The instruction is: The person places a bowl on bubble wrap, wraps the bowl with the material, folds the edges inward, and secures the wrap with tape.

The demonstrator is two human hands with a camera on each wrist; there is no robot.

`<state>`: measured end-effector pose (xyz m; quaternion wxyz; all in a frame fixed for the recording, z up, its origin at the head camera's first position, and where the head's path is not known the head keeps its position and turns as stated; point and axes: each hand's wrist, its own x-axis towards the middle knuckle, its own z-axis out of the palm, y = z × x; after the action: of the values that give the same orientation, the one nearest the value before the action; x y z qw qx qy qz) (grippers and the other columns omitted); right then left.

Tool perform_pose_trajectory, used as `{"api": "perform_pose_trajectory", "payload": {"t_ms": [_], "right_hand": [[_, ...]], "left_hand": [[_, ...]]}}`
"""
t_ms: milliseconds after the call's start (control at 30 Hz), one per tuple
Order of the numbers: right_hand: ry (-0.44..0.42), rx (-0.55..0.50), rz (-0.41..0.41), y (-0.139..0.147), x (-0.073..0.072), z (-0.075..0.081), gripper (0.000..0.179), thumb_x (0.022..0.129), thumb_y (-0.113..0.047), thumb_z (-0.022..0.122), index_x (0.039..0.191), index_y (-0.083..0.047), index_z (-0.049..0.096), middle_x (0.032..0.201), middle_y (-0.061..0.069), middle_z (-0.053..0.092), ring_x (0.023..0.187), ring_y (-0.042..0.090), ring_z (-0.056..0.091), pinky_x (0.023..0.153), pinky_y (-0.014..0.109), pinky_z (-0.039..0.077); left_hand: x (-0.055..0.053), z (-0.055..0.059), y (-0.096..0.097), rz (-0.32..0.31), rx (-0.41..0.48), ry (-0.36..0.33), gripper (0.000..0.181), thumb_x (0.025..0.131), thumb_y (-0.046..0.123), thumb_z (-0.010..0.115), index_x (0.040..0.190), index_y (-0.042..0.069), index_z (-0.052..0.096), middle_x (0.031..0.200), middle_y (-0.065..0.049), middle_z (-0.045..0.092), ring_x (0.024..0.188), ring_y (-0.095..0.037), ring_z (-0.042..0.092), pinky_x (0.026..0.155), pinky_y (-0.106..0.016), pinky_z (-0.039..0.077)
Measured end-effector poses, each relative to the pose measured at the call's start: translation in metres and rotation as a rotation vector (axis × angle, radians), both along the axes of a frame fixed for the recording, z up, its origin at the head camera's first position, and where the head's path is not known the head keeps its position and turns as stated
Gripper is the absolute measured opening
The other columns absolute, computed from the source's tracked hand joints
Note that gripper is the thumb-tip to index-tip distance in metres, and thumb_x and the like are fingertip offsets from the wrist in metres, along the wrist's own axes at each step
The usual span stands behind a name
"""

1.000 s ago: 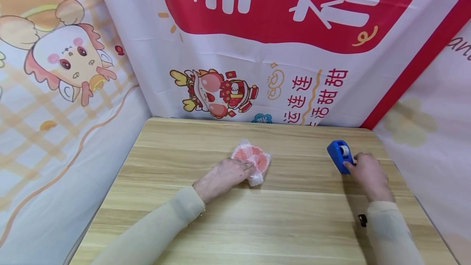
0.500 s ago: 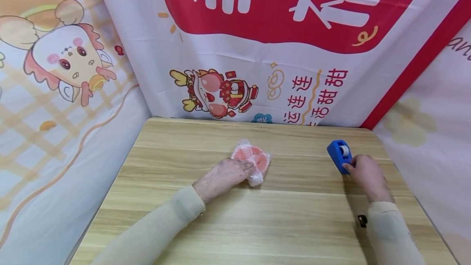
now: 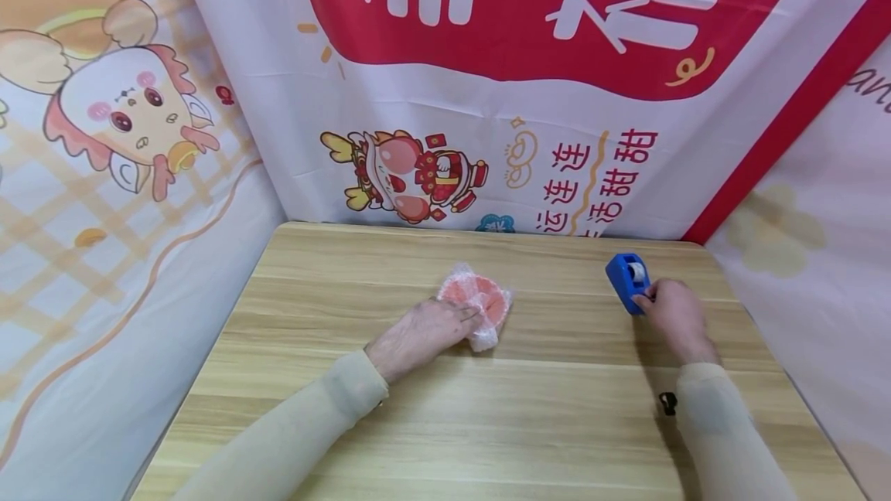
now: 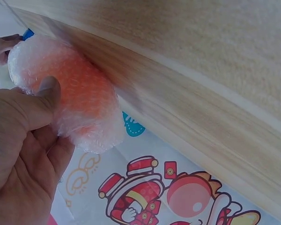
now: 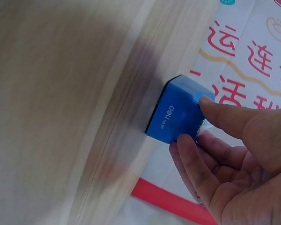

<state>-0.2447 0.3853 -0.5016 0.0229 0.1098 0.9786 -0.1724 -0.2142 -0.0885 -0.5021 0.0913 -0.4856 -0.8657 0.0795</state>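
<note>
In the head view, a flat round coral-pink thing in bubble wrap (image 3: 496, 306) lies mid-table. My left hand (image 3: 426, 335) holds its near left side; in the left wrist view the thumb (image 4: 48, 89) lies against the wrap, with the fingers curled behind. What is inside is blurred by the wrap. At the table's right, my right hand (image 3: 678, 319) grips the front end of a blue tape dispenser (image 3: 621, 282) bearing a roll of clear tape. The right wrist view shows thumb and fingers pinching the dispenser (image 5: 178, 110) by its serrated cutter, its dark base facing the tabletop.
The wood-grain table (image 3: 445, 424) ends at a printed cloth backdrop (image 3: 445, 91) behind it. More patterned cloth (image 3: 104, 176) hangs along the left side, and pale cloth (image 3: 828, 253) along the right. A small black piece (image 3: 668, 403) shows beside the right cuff.
The tape dispenser has moved a little left and toward the back in my right hand, whose fingers have tightened in on its front end. My left hand and the wrapped thing stay put.
</note>
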Motion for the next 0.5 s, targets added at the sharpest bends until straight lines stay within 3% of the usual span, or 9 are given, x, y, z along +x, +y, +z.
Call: {"api": "perform_pose_trajectory", "payload": {"t_ms": [167, 333, 500], "right_hand": [[0.030, -0.003, 0.021, -0.009, -0.010, -0.001, 0.029, 0.114, -0.020, 0.078, 0.105, 0.007, 0.072, 0.096, 0.023, 0.073, 0.088, 0.039, 0.067, 0.074, 0.047, 0.058], [0.074, -0.007, 0.038, -0.015, -0.015, -0.001, 0.026, 0.113, -0.015, 0.077, 0.111, 0.011, 0.072, 0.105, 0.030, 0.074, 0.096, 0.045, 0.068, 0.087, 0.061, 0.061], [0.062, -0.017, 0.015, -0.017, -0.018, -0.002, 0.026, 0.113, -0.013, 0.077, 0.115, 0.012, 0.070, 0.110, 0.033, 0.070, 0.100, 0.047, 0.066, 0.092, 0.064, 0.061]], "left_hand": [[0.000, 0.001, 0.001, 0.003, -0.008, -0.006, 0.038, 0.114, 0.012, 0.077, 0.150, 0.019, 0.072, 0.154, -0.001, 0.079, 0.136, -0.016, 0.077, 0.122, -0.031, 0.063], [0.000, 0.002, 0.000, -0.006, 0.006, -0.006, 0.037, 0.113, 0.010, 0.077, 0.149, 0.019, 0.072, 0.153, -0.001, 0.079, 0.135, -0.016, 0.077, 0.122, -0.031, 0.063], [0.000, 0.002, -0.001, -0.020, 0.024, 0.004, 0.037, 0.113, 0.008, 0.077, 0.148, 0.018, 0.072, 0.151, -0.001, 0.080, 0.132, -0.015, 0.078, 0.120, -0.030, 0.064]]}}
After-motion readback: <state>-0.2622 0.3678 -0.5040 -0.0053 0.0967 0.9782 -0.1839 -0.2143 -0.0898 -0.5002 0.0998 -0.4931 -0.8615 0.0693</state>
